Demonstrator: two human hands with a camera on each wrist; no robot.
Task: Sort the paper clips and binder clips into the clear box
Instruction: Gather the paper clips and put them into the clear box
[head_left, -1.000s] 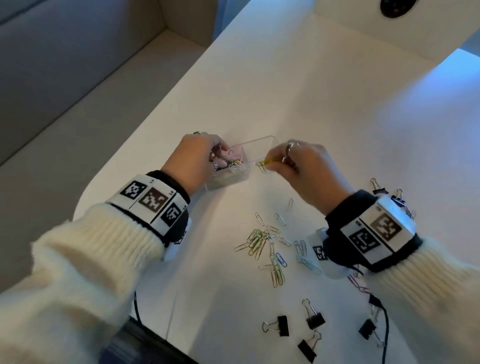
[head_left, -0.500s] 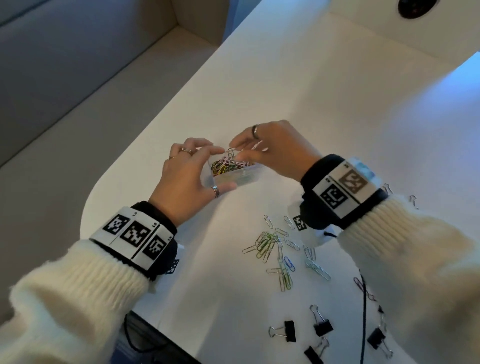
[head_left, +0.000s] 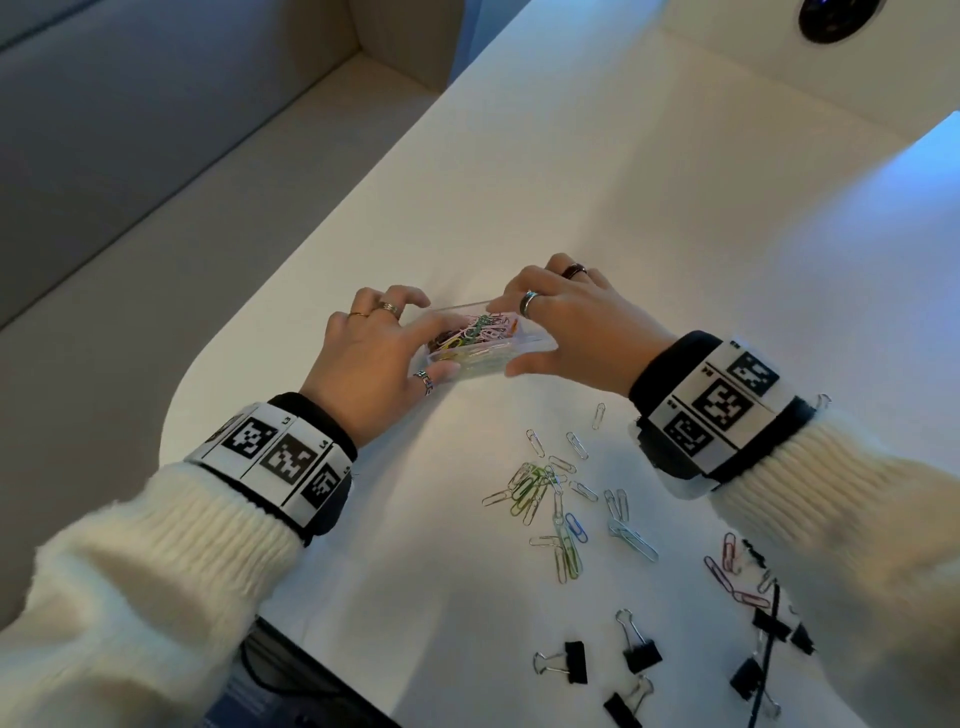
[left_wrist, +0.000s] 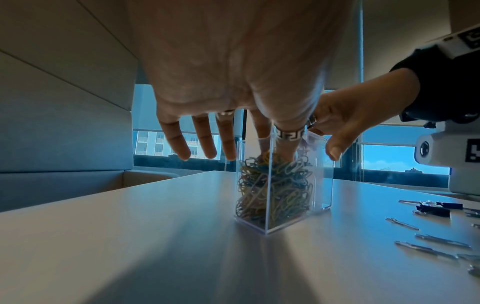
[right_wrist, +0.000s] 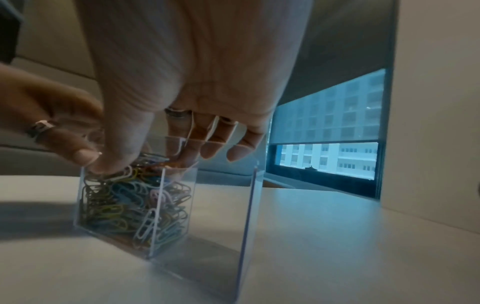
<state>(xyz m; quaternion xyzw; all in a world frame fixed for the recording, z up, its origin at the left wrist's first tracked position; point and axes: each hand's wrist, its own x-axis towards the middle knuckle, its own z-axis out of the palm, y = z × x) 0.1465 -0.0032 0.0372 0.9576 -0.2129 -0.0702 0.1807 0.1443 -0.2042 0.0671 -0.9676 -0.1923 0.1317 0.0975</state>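
The clear box (head_left: 524, 345) stands on the white table (head_left: 623, 208) between my hands. One compartment is packed with coloured paper clips (head_left: 470, 332); in the right wrist view the other compartment (right_wrist: 226, 205) is empty. My left hand (head_left: 415, 338) holds the box's left end, thumb on the near side and index finger at the rim (left_wrist: 272, 144). My right hand (head_left: 524, 327) holds the right end, thumb on the near rim over the clips (right_wrist: 111, 164) and fingers behind the far wall. Loose paper clips (head_left: 550, 493) and black binder clips (head_left: 597, 665) lie nearer to me.
More pink paper clips (head_left: 732, 577) and binder clips lie under my right sleeve, crossed by a black cable (head_left: 769, 639). The table's rounded left edge (head_left: 171, 415) drops to a grey bench (head_left: 104, 208). A raised white wall (head_left: 779, 78) closes the back.
My right hand carried yellow paper clips to the box, let them go inside, and now grips the box. My left hand has shifted along the box's left end.
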